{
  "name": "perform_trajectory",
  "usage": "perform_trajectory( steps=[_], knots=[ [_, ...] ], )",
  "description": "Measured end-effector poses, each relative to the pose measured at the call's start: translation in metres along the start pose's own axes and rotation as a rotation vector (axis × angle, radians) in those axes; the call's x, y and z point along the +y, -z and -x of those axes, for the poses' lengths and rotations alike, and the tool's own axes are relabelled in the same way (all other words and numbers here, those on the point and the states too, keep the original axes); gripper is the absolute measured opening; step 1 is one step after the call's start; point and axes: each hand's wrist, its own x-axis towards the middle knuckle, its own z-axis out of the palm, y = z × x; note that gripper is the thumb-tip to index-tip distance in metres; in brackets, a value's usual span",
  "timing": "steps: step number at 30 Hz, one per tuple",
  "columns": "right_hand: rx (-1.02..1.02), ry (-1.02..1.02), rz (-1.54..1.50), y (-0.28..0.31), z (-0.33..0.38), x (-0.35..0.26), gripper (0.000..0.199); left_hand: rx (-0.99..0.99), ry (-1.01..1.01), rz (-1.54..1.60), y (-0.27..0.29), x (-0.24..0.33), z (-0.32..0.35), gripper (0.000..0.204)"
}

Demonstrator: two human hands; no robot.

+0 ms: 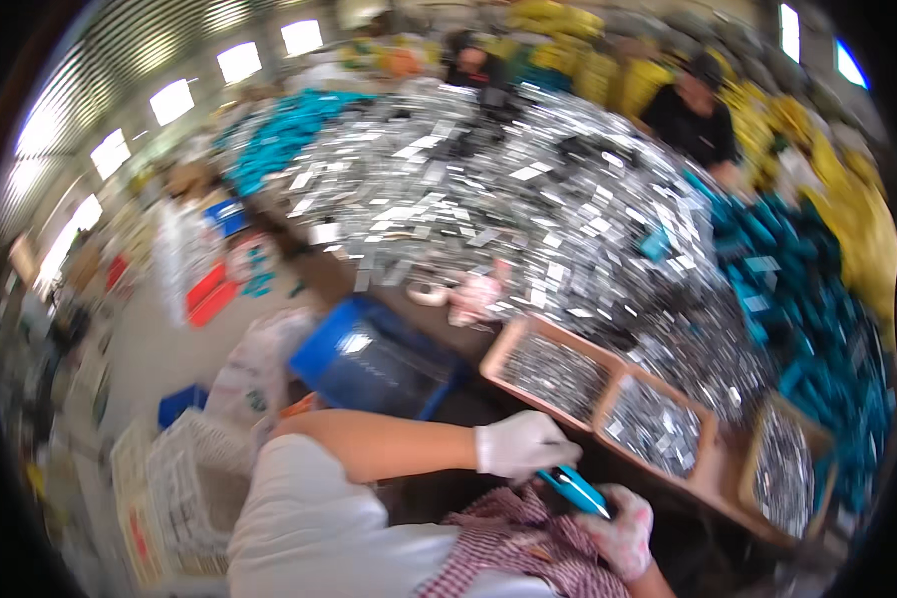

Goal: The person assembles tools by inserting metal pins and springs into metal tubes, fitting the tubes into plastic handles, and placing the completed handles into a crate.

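Observation:
Close to my body, a teal flat oblong piece (574, 491) with a shiny face is held between both hands. My left hand (526, 446), in a white glove, has its fingers closed at the piece's upper left end. My right hand (623, 533), in a white glove with pinkish patches, is closed around the lower right end. The exact kind of the piece cannot be made out, since motion smears it. Below it, a red-and-white checked cloth (498, 538) covers my lap. Just beyond my hands stand shallow trays of small silvery pieces, the nearest one (706, 439) in a pinkish frame.
A large heap of silvery flat pieces (448, 189) spreads ahead, with teal pieces (777, 269) at right. Two people (696, 115) sit behind it near yellow sacks (857, 229). A blue bin (319, 349) stands left of my hands, white plastic baskets (174, 478) farther left.

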Motion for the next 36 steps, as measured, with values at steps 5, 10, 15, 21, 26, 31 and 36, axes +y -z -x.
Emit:
perform_trajectory(
  steps=[5, 10, 15, 21, 26, 31, 36],
  knots=[
    [-0.05, 0.146, -0.14, -0.004, 0.002, 0.024, 0.06, 0.022, -0.091, 0.038, -0.035, -0.005, -0.015, 0.031],
    [-0.114, 0.03, -0.13, 0.01, 0.021, 0.029, 0.05, -0.08, -0.101, -0.206, -0.041, 0.003, -0.037, 0.035],
    [-0.065, -0.134, -0.179, 0.027, 0.036, 0.035, 0.04, 0.177, -0.412, -0.864, -0.014, 0.035, -0.098, 0.023],
    [0.01, -0.136, -0.112, 0.038, 0.038, 0.044, 0.04, 0.207, -0.331, -0.929, -0.026, 0.058, -0.184, 0.037],
    [0.251, -0.012, 0.163, 0.041, 0.038, 0.039, 0.039, 0.041, -0.266, -1.253, -0.051, 0.045, -0.225, 0.027],
    [0.346, 0.116, 0.156, 0.048, 0.042, 0.049, 0.045, 0.179, -0.282, -0.927, -0.054, 0.05, -0.215, 0.022],
    [0.32, 0.228, 0.197, 0.053, 0.029, 0.055, 0.049, 0.326, -0.392, -1.097, -0.055, 0.033, -0.201, 0.019]
  ],
)
